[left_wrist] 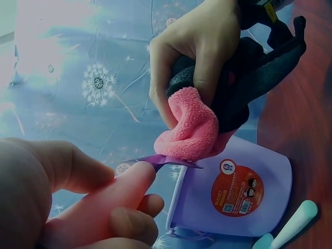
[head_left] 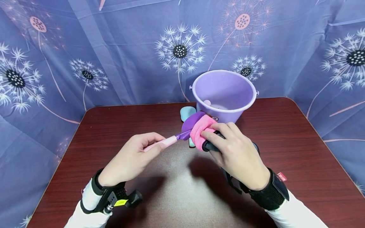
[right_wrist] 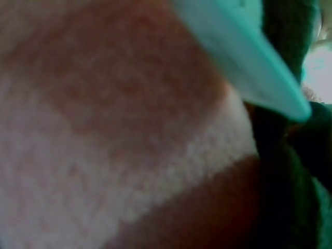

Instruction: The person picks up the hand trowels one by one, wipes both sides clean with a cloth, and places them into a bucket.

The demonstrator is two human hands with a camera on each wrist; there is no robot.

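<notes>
My left hand [head_left: 135,155] grips the pale pink handle [head_left: 161,143] of a toy shovel, whose purple blade [head_left: 188,125] points up and to the right. A bunched pink cloth [head_left: 201,128] is held in my right hand [head_left: 238,153] against that blade. In the left wrist view the cloth [left_wrist: 189,129] covers much of the blade, and only a thin purple edge [left_wrist: 171,162] shows. Black padded material [left_wrist: 236,83] lies along the right palm; what it belongs to is unclear. The right wrist view is blurred and shows neither shovel nor cloth clearly.
A lilac bucket [head_left: 225,109] stands at the table's back edge, with the rounded end of a pale lilac thing [head_left: 207,102] inside. Beside it lies a teal tool [head_left: 187,113], partly hidden by the shovel. Patterned blue fabric [head_left: 128,57] hangs behind the brown table [head_left: 285,133].
</notes>
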